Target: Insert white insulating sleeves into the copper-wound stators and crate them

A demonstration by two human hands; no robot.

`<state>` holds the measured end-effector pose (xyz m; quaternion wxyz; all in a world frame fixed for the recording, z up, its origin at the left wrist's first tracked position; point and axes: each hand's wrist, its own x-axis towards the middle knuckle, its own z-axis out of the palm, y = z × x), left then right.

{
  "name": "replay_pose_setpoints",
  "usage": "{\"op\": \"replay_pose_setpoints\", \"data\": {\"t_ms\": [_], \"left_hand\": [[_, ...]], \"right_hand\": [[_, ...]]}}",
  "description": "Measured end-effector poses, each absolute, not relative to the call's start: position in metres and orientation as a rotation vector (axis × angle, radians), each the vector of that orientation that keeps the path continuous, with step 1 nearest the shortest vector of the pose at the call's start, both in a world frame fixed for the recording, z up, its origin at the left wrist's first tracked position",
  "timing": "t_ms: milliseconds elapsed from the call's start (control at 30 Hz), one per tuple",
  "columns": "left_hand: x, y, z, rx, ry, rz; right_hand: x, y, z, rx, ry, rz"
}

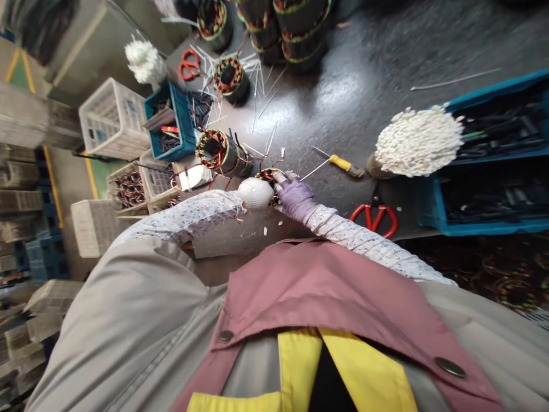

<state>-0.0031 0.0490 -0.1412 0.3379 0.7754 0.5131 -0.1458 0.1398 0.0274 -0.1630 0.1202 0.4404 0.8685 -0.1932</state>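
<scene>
Close in front of my body, a small motor stator (270, 173) with copper windings sits between my two hands, largely covered by them. My left hand (256, 193), in a white glove, is curled against its left side; the fingertips are hidden. From the right, my right hand (295, 196) in a purple glove bends its fingers over the stator's rim. A larger wound stator (223, 153) lies tilted just beyond my left hand, with red and black leads. To the right of my hands is a screwdriver (341, 163) with a yellow handle.
Red-handled scissors (375, 219) lie at right, beside a bundle of white sleeves (420, 140) and blue bins (497, 226) of black tubing. Further back are another stator (231, 80), more red scissors (189, 64) and stacked stators (302, 34). White baskets (112, 120) stand left.
</scene>
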Motion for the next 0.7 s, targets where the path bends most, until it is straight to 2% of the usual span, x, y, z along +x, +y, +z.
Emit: {"op": "replay_pose_setpoints", "data": {"t_ms": [100, 200, 267, 333, 433, 500, 567, 700], "left_hand": [[0.008, 0.027, -0.140, 1.911, 1.253, -0.303], [0.001, 0.001, -0.134, 1.713, 1.079, -0.008], [-0.017, -0.010, -0.132, 1.707, 1.159, 0.147], [-0.035, -0.015, -0.137, 1.872, 1.329, 0.160], [-0.038, -0.013, -0.158, 2.188, 1.313, 0.068], [-0.024, -0.009, -0.178, 2.333, 1.188, 0.043], [-0.008, -0.004, -0.198, 2.412, 1.084, 0.060], [0.004, 0.006, -0.220, 2.485, 0.860, 0.117]], "right_hand": [[0.140, 0.028, -0.176, 1.501, 2.509, -0.650], [0.162, 0.025, -0.185, 1.587, 2.551, -0.831], [0.188, 0.019, -0.190, 1.634, 2.709, -0.981], [0.210, 0.014, -0.196, 1.981, 2.776, -1.154], [0.209, 0.021, -0.205, 2.676, 2.445, -1.467], [0.181, 0.039, -0.208, 2.719, 2.305, -1.640], [0.141, 0.062, -0.208, 2.525, 2.326, -1.556], [0.087, 0.091, -0.200, 2.159, 2.320, -1.067]]}}
